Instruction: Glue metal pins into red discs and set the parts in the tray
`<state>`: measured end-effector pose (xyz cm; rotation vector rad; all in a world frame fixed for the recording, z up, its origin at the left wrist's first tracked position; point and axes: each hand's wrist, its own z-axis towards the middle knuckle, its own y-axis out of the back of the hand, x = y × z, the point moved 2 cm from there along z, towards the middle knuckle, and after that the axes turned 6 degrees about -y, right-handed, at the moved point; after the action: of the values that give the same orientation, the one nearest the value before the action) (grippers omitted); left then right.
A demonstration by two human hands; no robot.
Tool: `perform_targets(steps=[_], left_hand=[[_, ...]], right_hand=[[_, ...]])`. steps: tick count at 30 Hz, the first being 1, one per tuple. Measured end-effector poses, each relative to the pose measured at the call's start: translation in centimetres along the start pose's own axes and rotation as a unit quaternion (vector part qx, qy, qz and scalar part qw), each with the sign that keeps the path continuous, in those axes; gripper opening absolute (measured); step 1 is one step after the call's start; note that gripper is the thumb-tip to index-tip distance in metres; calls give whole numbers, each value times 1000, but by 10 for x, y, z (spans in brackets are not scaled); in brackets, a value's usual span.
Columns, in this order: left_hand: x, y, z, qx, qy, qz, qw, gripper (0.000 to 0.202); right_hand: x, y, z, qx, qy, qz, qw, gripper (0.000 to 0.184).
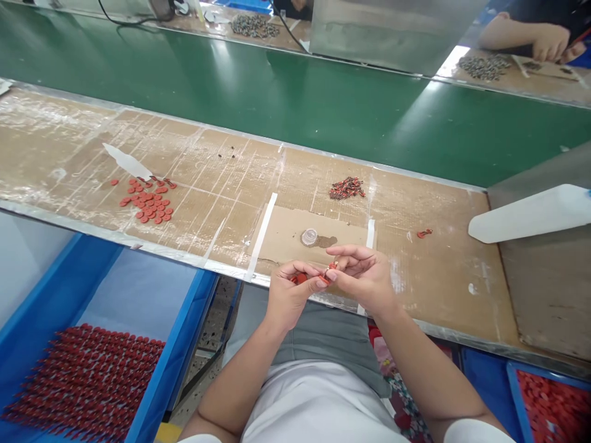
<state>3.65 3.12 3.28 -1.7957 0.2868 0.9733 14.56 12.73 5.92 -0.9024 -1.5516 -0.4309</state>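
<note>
My left hand (289, 292) is closed around small red discs (299, 279) at the near edge of the cardboard-covered bench (207, 184). My right hand (362, 277) pinches a small red pin-like part (331, 267) between thumb and forefinger, its tip touching the left hand's fingers. Both hands meet just in front of a small clear cap (309, 236) standing on a cardboard patch. A pile of red discs (150, 200) lies to the left on the bench. A heap of small red pin parts (347, 187) lies beyond the hands.
A green conveyor belt (277, 92) runs behind the bench. A blue bin (83, 369) of finished red parts sits at lower left, another blue tray (551, 400) at lower right. A white paddle-shaped piece (530, 215) and another person's hand (549, 43) are at right.
</note>
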Motion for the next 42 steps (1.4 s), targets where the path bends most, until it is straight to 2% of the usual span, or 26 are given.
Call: perform_targets(steps=[7, 9, 11, 13, 16, 20, 22, 24, 31, 35, 38, 39, 42], left_hand=[[7, -10, 0, 26, 37, -22, 999, 19], [10, -11, -1, 31, 68, -28, 997, 18], [13, -10, -1, 23, 101, -29, 994, 15], [15, -9, -1, 11, 124, -30, 992, 14], [18, -6, 2, -10, 150, -43, 988, 20], [19, -7, 7, -26, 188, -81, 978, 29], [19, -8, 8, -26, 204, -100, 974, 29], [20, -9, 8, -24, 217, -114, 969, 30], [20, -11, 7, -21, 228, -122, 966, 29], [20, -13, 7, -12, 228, -125, 965, 30], [19, -15, 7, 2, 228, -140, 963, 35], [19, -16, 8, 7, 228, -148, 962, 38], [20, -21, 8, 22, 232, -172, 957, 43]], right_hand=[[-7, 12, -9, -28, -15, 66, 997, 32], [-6, 24, -12, -67, 8, 51, 996, 32], [-3, 45, -16, -147, 54, -4, 988, 34], [0, 75, -19, -264, 111, -100, 953, 35], [0, 131, -24, -416, 157, -282, 850, 38], [-7, 196, -26, -481, 108, -465, 736, 35], [-10, 215, -26, -486, 87, -509, 706, 33], [-13, 225, -25, -485, 72, -524, 697, 32], [-16, 226, -19, -474, 75, -532, 697, 30], [-8, 218, -24, -496, 80, -525, 687, 35], [0, 194, -39, -528, 97, -508, 674, 34], [2, 181, -45, -524, 113, -499, 680, 31], [3, 130, -63, -430, 197, -467, 747, 23]])
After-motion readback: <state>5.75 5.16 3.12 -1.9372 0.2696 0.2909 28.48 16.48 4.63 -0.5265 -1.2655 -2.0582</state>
